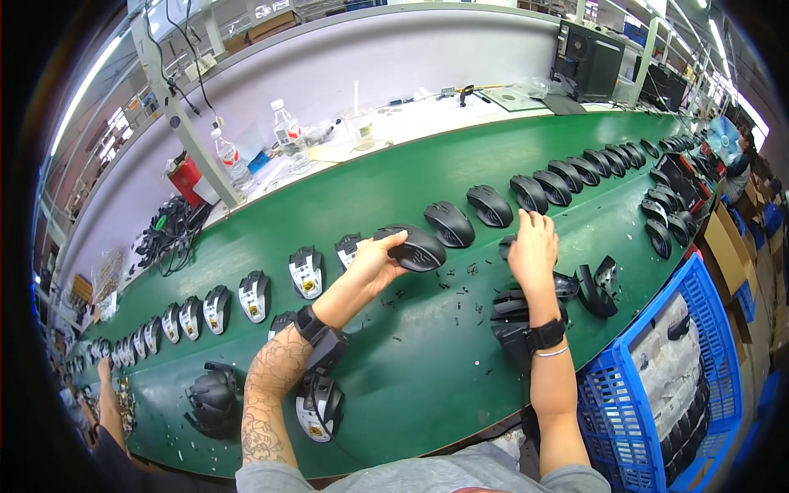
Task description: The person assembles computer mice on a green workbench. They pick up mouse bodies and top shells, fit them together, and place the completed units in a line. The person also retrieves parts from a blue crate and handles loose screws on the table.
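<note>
My left hand (375, 267) is closed round a black computer mouse (417, 249), thumb on top, holding it above the green bench. To the right, my right hand (532, 251) has its fingers curled together near the row of mice. A small dark piece (508, 246) shows beside its thumb, but I cannot tell whether the fingers grip it. Just beyond stand finished-looking black mice, the nearest being one mouse (449, 223) and another mouse (490, 205). Left of my left hand, mice with bare silver-white tops (306, 273) stand in line. Beneath my right forearm lie loose black shell pieces (511, 306).
Tiny black bits (448, 286) are scattered over the green bench (411, 353). A blue plastic basket (604, 386) holds wrapped black parts at right. Water bottles (289, 131) and a cup (359, 127) stand on the back shelf. Another person's arm (109, 403) reaches in at far left.
</note>
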`<state>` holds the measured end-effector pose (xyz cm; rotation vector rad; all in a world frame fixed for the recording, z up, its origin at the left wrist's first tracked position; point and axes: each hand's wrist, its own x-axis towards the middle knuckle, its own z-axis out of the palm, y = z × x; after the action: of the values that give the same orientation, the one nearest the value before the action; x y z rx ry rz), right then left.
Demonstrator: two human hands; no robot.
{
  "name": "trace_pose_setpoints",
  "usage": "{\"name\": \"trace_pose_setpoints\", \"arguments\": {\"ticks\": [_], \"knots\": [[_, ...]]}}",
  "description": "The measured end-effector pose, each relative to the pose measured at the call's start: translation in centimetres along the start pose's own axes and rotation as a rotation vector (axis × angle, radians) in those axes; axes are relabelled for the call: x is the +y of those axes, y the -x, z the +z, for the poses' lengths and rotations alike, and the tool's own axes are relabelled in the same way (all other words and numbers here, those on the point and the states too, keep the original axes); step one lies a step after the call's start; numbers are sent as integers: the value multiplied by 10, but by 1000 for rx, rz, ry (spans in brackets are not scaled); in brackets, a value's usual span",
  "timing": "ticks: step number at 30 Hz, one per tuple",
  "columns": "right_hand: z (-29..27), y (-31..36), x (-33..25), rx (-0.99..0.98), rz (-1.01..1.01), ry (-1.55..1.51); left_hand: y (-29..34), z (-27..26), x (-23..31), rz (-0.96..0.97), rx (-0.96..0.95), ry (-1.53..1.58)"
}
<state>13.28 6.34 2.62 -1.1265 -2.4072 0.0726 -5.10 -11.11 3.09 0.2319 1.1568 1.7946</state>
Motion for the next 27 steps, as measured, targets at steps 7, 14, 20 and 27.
{"name": "trace_pose_setpoints", "arguments": {"ticks": [7, 14, 20, 27], "knots": [[22, -9, 23, -255, 9, -5, -61, -20, 11, -65, 156, -297], [25, -2, 28, -211, -47, -49, -56, -10, 0, 166, 267, -554], [27, -5, 29, -139, -77, 23, 2, -15, -14, 319, 93, -1760], [16, -3, 8, 44, -135, -17, -2, -37, -32, 368, -62, -1988]]}}
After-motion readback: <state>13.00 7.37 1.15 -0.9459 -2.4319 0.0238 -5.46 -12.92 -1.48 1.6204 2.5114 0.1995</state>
